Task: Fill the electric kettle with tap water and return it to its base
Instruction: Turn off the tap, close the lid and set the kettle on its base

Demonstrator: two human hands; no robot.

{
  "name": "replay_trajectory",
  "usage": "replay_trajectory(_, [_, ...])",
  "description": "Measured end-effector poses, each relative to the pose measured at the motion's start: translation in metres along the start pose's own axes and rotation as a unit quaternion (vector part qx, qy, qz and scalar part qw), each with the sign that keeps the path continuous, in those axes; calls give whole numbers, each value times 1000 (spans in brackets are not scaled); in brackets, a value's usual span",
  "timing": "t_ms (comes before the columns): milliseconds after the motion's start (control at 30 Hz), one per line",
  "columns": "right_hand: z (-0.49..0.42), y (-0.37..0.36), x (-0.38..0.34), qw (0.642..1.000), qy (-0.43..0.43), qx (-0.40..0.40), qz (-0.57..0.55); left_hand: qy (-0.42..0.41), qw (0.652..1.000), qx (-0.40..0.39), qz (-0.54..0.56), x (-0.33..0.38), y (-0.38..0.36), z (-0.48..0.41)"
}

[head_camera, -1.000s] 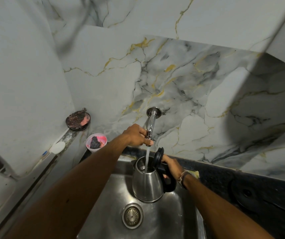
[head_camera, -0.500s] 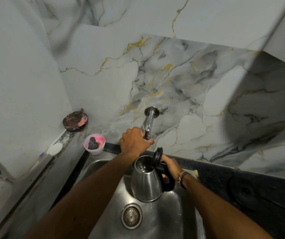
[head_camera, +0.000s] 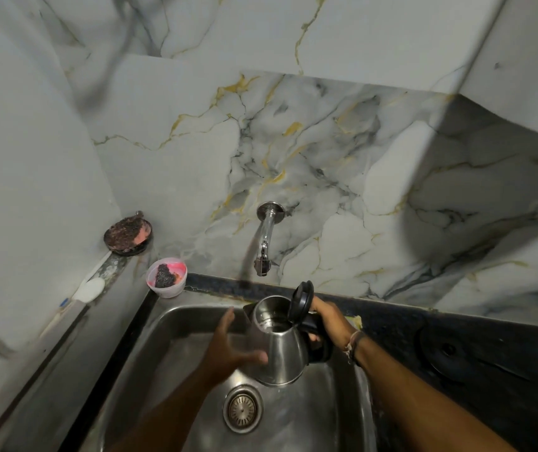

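Observation:
A steel electric kettle (head_camera: 283, 350) with a black handle hangs over the sink (head_camera: 176, 324), its black lid (head_camera: 300, 300) flipped up. Water shows inside it. My right hand (head_camera: 323, 318) grips the handle. My left hand (head_camera: 231, 347), fingers spread, is just left of the kettle's body, its fingertips at the steel wall. The chrome wall tap (head_camera: 266, 243) is above and behind the kettle, with no water running from it. The round black kettle base (head_camera: 450, 350) lies on the dark counter to the right.
A pink-stained white cup (head_camera: 166, 278) stands at the sink's back left corner, and a dark round dish (head_camera: 128, 232) sits on the ledge behind it. The sink drain (head_camera: 243, 409) is below the kettle. Marble wall tiles rise behind.
My left hand has left the tap and dropped to the kettle's side. The water stream has stopped. The kettle has moved slightly forward from under the spout.

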State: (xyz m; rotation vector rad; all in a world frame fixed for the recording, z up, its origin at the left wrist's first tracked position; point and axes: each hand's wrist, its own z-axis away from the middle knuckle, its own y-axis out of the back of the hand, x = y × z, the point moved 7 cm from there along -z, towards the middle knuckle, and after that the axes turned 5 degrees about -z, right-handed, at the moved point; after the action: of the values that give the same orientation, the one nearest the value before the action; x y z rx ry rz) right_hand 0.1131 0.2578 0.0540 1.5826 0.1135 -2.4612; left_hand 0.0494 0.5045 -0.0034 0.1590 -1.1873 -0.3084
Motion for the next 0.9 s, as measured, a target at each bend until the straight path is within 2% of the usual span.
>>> replay_trajectory(100, [18, 16, 0, 1000, 11, 10, -8, -63, 998, -4, -19, 1, -45, 12])
replay_trajectory(167, [34, 30, -1, 1000, 10, 13, -11, -108, 993, 29, 27, 10, -68, 13])
replay_trajectory(300, [68, 65, -4, 1000, 4, 16, -16, -135, 985, 52, 92, 29, -107, 22])
replay_trajectory(433, [101, 109, -13, 1000, 3, 7, 11, -134, 986, 68, 69, 46, -150, 28])
replay_trajectory(567, [120, 157, -12, 998, -51, -3, 47, -148, 987, 61, 28, 70, -198, 34])
replay_trajectory(700, [135, 217, -1, 992, -110, 25, 62, -155, 986, 65, -2, 102, -257, 36])
replay_trajectory(900, [137, 297, -8, 980, -81, 82, 160, -151, 983, 96, -36, 139, -337, 36])
